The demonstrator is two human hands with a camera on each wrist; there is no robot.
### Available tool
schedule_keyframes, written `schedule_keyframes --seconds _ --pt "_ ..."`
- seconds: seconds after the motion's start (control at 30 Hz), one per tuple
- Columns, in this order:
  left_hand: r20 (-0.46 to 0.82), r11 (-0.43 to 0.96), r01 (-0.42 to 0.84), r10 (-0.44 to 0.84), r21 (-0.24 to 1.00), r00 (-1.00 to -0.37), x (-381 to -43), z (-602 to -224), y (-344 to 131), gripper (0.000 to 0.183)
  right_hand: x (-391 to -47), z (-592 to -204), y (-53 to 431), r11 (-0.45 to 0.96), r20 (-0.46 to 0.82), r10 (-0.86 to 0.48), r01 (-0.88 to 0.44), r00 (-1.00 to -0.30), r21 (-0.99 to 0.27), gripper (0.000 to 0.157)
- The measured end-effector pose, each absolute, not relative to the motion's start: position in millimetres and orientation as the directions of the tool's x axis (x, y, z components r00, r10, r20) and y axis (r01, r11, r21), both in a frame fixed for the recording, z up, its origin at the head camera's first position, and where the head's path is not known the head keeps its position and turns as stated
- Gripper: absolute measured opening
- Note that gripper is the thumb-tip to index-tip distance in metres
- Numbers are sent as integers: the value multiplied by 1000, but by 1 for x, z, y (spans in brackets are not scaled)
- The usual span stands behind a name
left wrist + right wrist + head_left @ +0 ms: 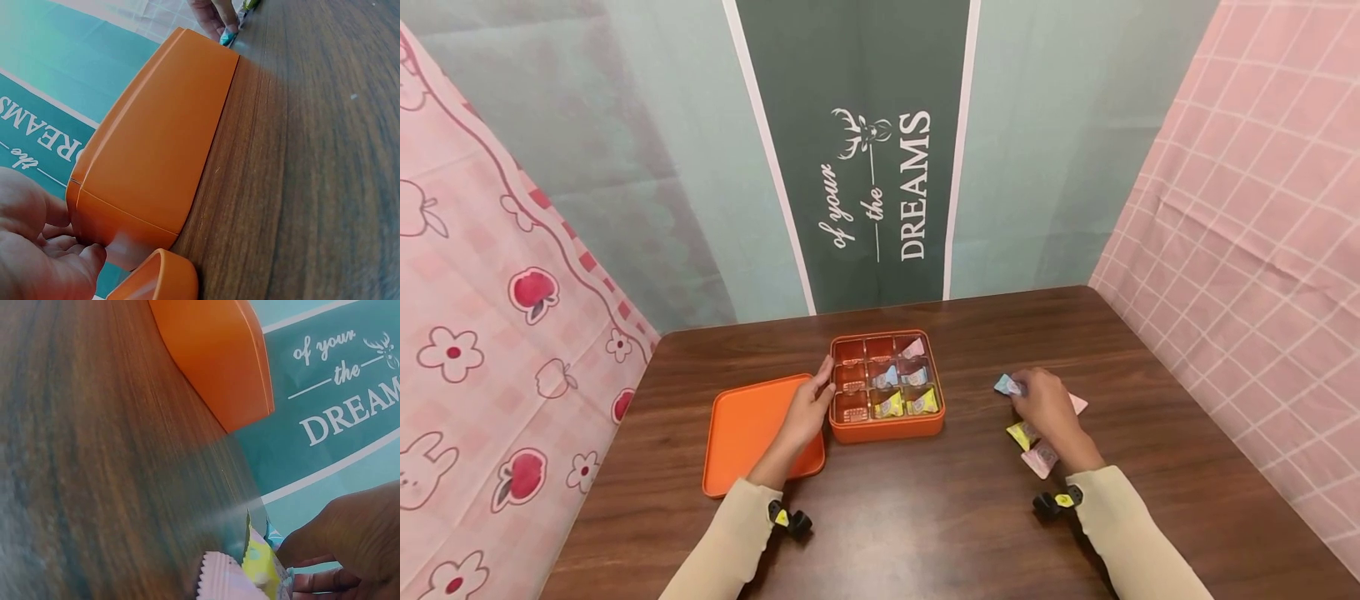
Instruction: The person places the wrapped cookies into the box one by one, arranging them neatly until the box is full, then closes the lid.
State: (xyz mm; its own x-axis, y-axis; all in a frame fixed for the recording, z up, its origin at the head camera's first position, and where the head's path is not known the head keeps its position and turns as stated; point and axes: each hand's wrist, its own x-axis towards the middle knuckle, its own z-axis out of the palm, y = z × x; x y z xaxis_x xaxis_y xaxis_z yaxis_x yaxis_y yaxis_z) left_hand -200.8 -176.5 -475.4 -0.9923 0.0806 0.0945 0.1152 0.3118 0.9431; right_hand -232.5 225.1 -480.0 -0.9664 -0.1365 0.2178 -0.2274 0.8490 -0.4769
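Note:
An orange box [887,429] with a clear divided insert stands mid-table. Wrapped candies sit in several compartments: pink at the back right, blue in the middle row, yellow candies [922,402] in front. My left hand [808,410] rests against the box's left side; in the left wrist view its fingers [94,259] touch the box near a corner. Right of the box, my right hand [1047,406] pinches a blue wrapped candy [1006,385] low over the table. Beside and under that hand lie a yellow candy [1021,436] and pink candies [1041,458], partly hidden by it.
The orange lid [748,429] lies on the brown wooden table [910,517] left of the box, partly under my left forearm. A green curtain with lettering [880,167] hangs behind the table, and pink cloths [1247,217] hang at both sides.

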Motion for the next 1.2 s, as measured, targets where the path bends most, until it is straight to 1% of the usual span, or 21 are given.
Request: schedule_keyframes --seconds 0.67,0.93,1.2 --pt "104 284 124 85 951 -991 -202 -477 -176 51 -231 -477 212 808 376 -182 -356 -909 -470 30" --pt "100 275 126 109 953 -989 -184 -441 -169 50 -234 -470 203 805 389 -202 -379 -899 -457 30" --pt "104 261 130 113 957 -988 -182 -440 -169 50 -236 -463 192 790 390 -232 -407 -891 -458 30"
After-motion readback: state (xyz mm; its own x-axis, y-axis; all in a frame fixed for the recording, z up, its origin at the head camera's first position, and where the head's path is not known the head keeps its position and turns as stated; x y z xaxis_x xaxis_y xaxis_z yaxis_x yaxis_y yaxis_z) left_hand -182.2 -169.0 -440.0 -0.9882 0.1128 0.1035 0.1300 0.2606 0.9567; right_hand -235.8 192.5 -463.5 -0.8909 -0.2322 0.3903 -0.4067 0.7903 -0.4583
